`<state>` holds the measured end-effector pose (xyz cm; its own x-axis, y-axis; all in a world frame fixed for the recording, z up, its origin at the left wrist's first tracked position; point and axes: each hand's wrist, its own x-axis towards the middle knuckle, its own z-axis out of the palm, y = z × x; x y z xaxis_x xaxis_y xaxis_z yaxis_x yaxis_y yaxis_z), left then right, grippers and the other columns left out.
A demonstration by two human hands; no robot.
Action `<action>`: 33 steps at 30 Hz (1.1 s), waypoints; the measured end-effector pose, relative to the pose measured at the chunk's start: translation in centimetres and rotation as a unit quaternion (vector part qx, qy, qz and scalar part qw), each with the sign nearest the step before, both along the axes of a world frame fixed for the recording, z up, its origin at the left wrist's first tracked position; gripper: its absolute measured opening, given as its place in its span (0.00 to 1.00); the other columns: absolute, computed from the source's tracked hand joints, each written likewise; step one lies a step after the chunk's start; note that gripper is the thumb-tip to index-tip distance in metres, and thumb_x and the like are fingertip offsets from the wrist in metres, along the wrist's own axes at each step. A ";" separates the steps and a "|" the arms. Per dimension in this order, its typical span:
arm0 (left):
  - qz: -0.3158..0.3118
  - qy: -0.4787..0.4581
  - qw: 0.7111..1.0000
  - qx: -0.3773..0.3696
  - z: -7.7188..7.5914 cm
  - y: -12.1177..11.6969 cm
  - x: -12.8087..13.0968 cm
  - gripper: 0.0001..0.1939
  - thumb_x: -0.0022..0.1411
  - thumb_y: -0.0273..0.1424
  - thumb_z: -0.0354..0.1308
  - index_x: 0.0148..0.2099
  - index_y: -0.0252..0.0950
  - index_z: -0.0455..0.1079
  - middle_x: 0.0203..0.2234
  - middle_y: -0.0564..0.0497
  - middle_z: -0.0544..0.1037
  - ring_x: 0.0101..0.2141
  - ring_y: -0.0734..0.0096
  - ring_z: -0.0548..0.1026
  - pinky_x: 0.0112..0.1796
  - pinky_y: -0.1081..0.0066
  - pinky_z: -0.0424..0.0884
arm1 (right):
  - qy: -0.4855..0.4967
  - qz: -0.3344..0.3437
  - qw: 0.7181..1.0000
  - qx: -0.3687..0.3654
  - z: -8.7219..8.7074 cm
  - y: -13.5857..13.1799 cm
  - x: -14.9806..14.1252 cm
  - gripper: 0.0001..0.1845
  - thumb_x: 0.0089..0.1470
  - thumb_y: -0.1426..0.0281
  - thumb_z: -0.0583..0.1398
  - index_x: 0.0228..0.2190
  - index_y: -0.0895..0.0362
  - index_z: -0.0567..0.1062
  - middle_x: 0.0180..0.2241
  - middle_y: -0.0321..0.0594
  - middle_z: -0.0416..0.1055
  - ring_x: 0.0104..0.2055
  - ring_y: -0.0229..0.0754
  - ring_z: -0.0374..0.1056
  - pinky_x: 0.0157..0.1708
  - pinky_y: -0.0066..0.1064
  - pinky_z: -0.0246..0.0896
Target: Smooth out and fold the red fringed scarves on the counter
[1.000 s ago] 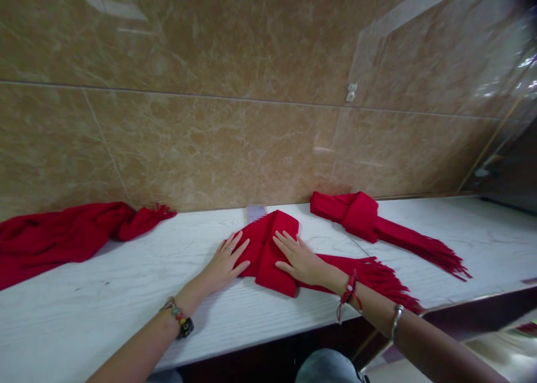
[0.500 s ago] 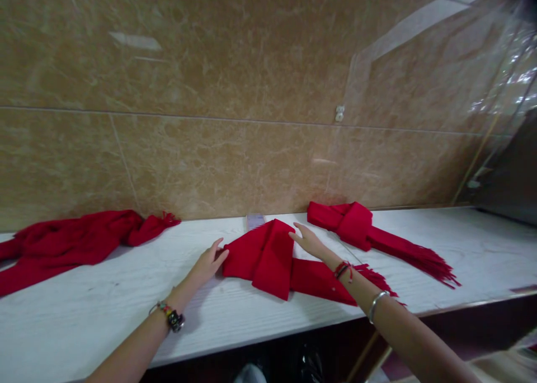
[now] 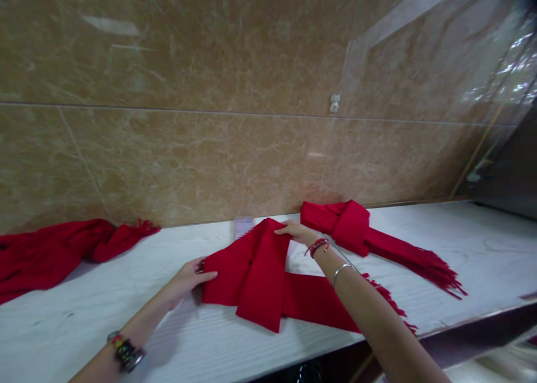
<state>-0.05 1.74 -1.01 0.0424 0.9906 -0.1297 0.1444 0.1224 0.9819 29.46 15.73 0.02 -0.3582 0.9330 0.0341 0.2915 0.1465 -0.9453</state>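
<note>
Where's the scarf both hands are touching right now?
In the head view, the scarf is low in the middle, on the counter: left hand at its left end, right hand at its top corner.

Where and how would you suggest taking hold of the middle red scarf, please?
I'd take the middle red scarf by its broad left end, from the left, thumb on top, as the left hand does; the right hand suits the top of the crossing band, from the right. Broad, unfringed cloth there should grip more surely than its loose fringe.
</note>
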 end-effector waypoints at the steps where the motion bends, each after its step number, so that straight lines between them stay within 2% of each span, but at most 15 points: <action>1: -0.002 0.000 1.000 0.009 0.4 0.0 0.5 0.31 0.37 0.37 0.68 0.45 0.33 0.67 0.42 0.43 0.75 0.46 0.57 0.71 0.45 0.63 0.68 | 0.028 0.004 1.000 -0.004 0.2 -0.2 0.6 0.16 0.37 0.65 0.66 0.28 0.62 0.73 0.27 0.41 0.75 0.30 0.42 0.71 0.33 0.33 0.66; 5: 0.003 -0.002 0.998 0.055 2.7 1.0 3.8 0.30 0.38 0.37 0.68 0.45 0.34 0.68 0.45 0.44 0.73 0.46 0.56 0.70 0.44 0.63 0.69 | 0.114 -0.042 0.992 0.015 2.3 -1.7 5.1 0.19 0.35 0.65 0.66 0.33 0.58 0.71 0.30 0.37 0.74 0.32 0.39 0.71 0.35 0.31 0.67; 9: -0.055 -0.057 0.994 0.079 5.6 3.9 9.4 0.30 0.40 0.34 0.67 0.48 0.36 0.66 0.45 0.46 0.73 0.44 0.58 0.72 0.42 0.63 0.71 | 0.171 -0.119 0.976 0.068 6.8 -3.6 12.5 0.19 0.33 0.68 0.67 0.32 0.58 0.72 0.28 0.35 0.74 0.29 0.38 0.70 0.31 0.27 0.67; 12: -0.111 -0.111 0.983 0.099 7.7 7.5 14.7 0.28 0.41 0.31 0.67 0.48 0.35 0.66 0.44 0.45 0.74 0.42 0.61 0.73 0.41 0.65 0.71 | 0.168 -0.167 0.965 0.110 11.0 -4.2 18.3 0.18 0.34 0.70 0.67 0.32 0.59 0.73 0.28 0.36 0.74 0.28 0.36 0.70 0.29 0.25 0.67; 14: -0.151 -0.147 0.969 0.127 8.8 10.5 18.4 0.27 0.42 0.27 0.66 0.48 0.35 0.67 0.44 0.46 0.74 0.41 0.64 0.73 0.41 0.68 0.71 | 0.148 -0.224 0.956 0.122 13.1 -3.5 21.8 0.17 0.34 0.73 0.67 0.32 0.59 0.73 0.25 0.35 0.74 0.25 0.35 0.69 0.25 0.24 0.67; 17: -0.151 -0.167 0.968 0.108 9.3 15.4 23.7 0.23 0.45 0.24 0.64 0.46 0.35 0.67 0.42 0.46 0.75 0.36 0.69 0.75 0.36 0.72 0.72 | 0.132 -0.320 0.933 0.100 14.4 -0.6 25.8 0.12 0.36 0.77 0.66 0.29 0.60 0.74 0.20 0.33 0.72 0.20 0.32 0.66 0.21 0.21 0.65; 20: -0.157 -0.156 0.973 0.068 8.1 19.8 27.7 0.19 0.48 0.21 0.61 0.45 0.33 0.68 0.39 0.46 0.76 0.32 0.71 0.76 0.33 0.74 0.72 | 0.126 -0.373 0.917 0.066 12.9 3.6 28.3 0.08 0.37 0.79 0.65 0.25 0.61 0.73 0.17 0.33 0.70 0.18 0.32 0.64 0.19 0.21 0.63; 22: -0.163 -0.145 0.975 0.048 6.6 22.3 29.3 0.16 0.49 0.20 0.59 0.43 0.31 0.68 0.36 0.45 0.77 0.31 0.71 0.76 0.31 0.75 0.72 | 0.117 -0.388 0.913 0.047 10.7 6.3 29.2 0.06 0.38 0.78 0.65 0.23 0.62 0.72 0.16 0.34 0.69 0.17 0.33 0.64 0.18 0.23 0.63; 25: -0.158 -0.127 0.979 0.020 4.2 24.8 30.1 0.13 0.50 0.18 0.56 0.41 0.29 0.67 0.34 0.42 0.77 0.29 0.72 0.75 0.29 0.75 0.71 | 0.102 -0.403 0.910 0.009 6.8 9.3 29.7 0.04 0.40 0.78 0.64 0.23 0.62 0.72 0.15 0.35 0.69 0.17 0.33 0.63 0.18 0.24 0.62; 27: -0.151 -0.115 0.982 0.008 2.9 25.5 30.1 0.14 0.50 0.18 0.56 0.41 0.29 0.67 0.34 0.42 0.77 0.28 0.72 0.75 0.28 0.75 0.70 | 0.091 -0.408 0.908 -0.013 4.6 10.5 29.8 0.03 0.42 0.79 0.63 0.23 0.63 0.72 0.16 0.35 0.69 0.18 0.33 0.63 0.19 0.23 0.62; 29: -0.140 -0.107 0.984 0.008 2.3 25.6 29.9 0.16 0.50 0.18 0.56 0.43 0.30 0.66 0.37 0.42 0.76 0.29 0.73 0.74 0.28 0.76 0.70 | 0.077 -0.406 0.910 -0.029 3.2 11.1 30.0 0.02 0.44 0.78 0.62 0.24 0.63 0.72 0.19 0.37 0.70 0.20 0.33 0.64 0.21 0.24 0.62; 31: -0.124 -0.102 0.987 0.018 2.3 25.3 29.9 0.19 0.49 0.18 0.56 0.45 0.33 0.64 0.40 0.44 0.74 0.31 0.73 0.74 0.28 0.77 0.69 | 0.063 -0.395 0.916 -0.039 2.4 11.4 30.4 0.03 0.47 0.75 0.61 0.28 0.63 0.72 0.26 0.40 0.72 0.25 0.34 0.66 0.26 0.26 0.64; 33: -0.112 -0.102 0.988 0.025 2.9 24.7 30.0 0.22 0.50 0.19 0.56 0.48 0.36 0.62 0.41 0.45 0.73 0.31 0.74 0.73 0.28 0.77 0.68 | 0.053 -0.382 0.922 -0.036 2.2 11.5 30.9 0.10 0.53 0.70 0.58 0.37 0.62 0.71 0.36 0.42 0.70 0.34 0.37 0.67 0.33 0.32 0.65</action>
